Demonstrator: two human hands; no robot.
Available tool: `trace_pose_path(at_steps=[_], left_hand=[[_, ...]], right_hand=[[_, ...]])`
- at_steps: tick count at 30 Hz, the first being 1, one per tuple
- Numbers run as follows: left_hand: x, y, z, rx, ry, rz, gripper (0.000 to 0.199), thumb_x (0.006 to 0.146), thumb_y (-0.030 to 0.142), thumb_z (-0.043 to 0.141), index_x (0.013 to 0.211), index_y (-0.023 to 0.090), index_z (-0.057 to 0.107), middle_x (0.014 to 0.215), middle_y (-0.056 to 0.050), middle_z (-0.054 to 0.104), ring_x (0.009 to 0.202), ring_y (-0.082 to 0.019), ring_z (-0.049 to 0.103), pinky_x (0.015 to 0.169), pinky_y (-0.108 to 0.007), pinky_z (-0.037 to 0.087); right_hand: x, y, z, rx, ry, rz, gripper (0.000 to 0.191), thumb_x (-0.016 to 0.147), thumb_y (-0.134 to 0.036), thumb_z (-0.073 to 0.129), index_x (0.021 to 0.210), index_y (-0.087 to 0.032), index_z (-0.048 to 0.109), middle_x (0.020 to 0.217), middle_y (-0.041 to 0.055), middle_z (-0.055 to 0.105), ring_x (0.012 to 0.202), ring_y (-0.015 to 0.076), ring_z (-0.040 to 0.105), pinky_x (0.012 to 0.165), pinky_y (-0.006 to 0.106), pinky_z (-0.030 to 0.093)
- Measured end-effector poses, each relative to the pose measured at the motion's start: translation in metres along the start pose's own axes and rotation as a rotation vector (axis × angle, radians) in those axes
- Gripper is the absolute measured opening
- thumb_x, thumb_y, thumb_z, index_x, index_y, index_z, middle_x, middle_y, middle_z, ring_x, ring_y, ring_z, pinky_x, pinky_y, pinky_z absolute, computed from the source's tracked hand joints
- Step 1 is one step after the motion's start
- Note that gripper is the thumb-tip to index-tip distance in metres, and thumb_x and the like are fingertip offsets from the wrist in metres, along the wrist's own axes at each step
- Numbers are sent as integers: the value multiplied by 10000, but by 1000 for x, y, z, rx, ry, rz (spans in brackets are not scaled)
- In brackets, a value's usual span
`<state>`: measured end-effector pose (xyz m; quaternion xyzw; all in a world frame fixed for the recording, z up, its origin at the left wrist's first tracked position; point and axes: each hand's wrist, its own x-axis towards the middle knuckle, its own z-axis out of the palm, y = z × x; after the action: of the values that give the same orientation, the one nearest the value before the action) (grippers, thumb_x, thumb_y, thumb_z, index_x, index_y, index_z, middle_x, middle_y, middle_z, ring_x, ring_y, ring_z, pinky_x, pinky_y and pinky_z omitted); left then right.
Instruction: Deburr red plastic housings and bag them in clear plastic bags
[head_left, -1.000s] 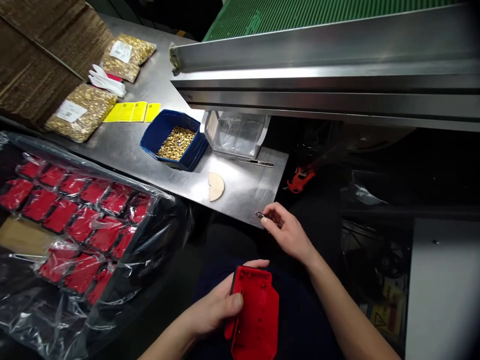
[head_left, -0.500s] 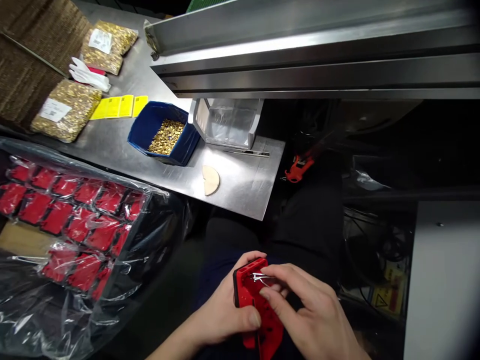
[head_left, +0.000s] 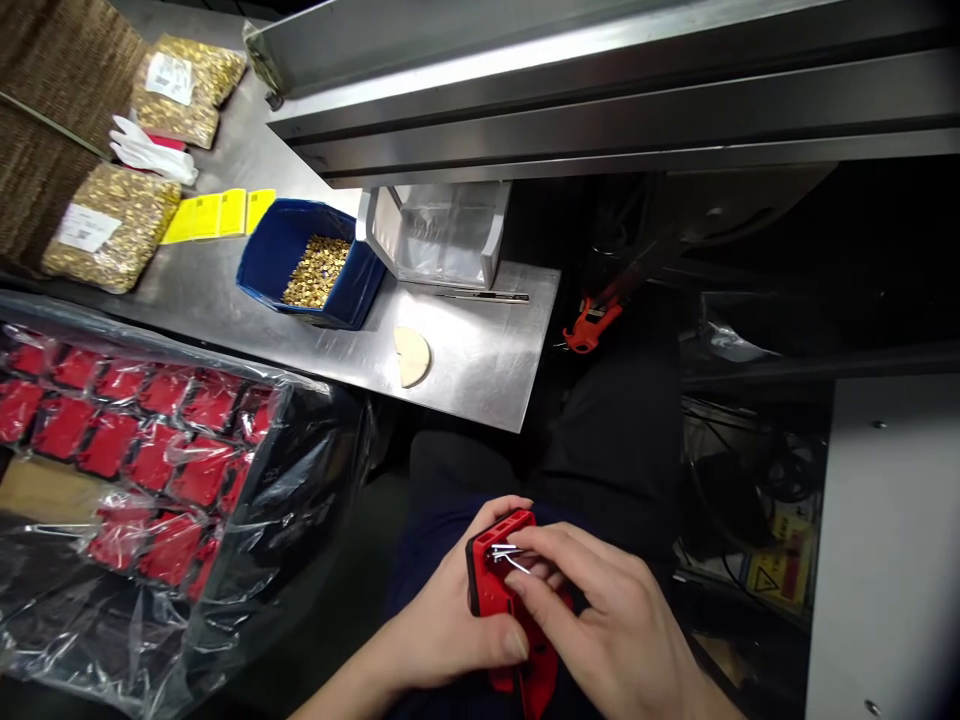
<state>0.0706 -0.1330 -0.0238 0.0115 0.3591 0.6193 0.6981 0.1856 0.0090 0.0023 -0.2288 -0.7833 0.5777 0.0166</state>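
Observation:
A red plastic part with a black edge (head_left: 491, 600) is held low over my lap. My left hand (head_left: 457, 615) is wrapped round its left side, thumb across the front. At the part's upper end, my right hand (head_left: 607, 610) pinches a thin silvery metal piece (head_left: 511, 553) between thumb and forefinger. One end of that metal piece sits at the red part; whether it is seated inside, I cannot tell. The other fingers of my right hand are curled behind, partly hidden.
On the metal table (head_left: 480, 385) are a blue bin (head_left: 262, 250) of small brass pieces, a grey bin (head_left: 491, 250), a wooden disc (head_left: 414, 358), yellow labels (head_left: 202, 217) and bags. A plastic-lined box (head_left: 307, 385) holds several red parts. An orange tool (head_left: 589, 325) lies beyond my lap.
The view has shifted slightly, so the table and bins appear further left. My right hand has moved a little left with the metal piece, relative to the red part.

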Motion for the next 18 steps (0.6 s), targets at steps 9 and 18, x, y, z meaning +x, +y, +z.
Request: trace_pose_path(at_steps=[9,18], left_hand=[[-1,1,-4,176,10,-20,935,771,577,834,1496,284,322,1204,-83,577,1044,-254,616,904,-372,469],[-1,-4,-15,116,46,8,837,820,589,778,1488,268,388,1387,-137,553,1253,-355,563,1069,-499,428]], right_hand=[[5,-4,-4,21,-41,52,202,990,-244,597,1133,-323,715,999,-14,762,840,186,729,746,298,597],[23,17,-14,97,209,175,154,956,-298,672,1093,-309,742,997,0,765,839,169,733,751,251,610]])
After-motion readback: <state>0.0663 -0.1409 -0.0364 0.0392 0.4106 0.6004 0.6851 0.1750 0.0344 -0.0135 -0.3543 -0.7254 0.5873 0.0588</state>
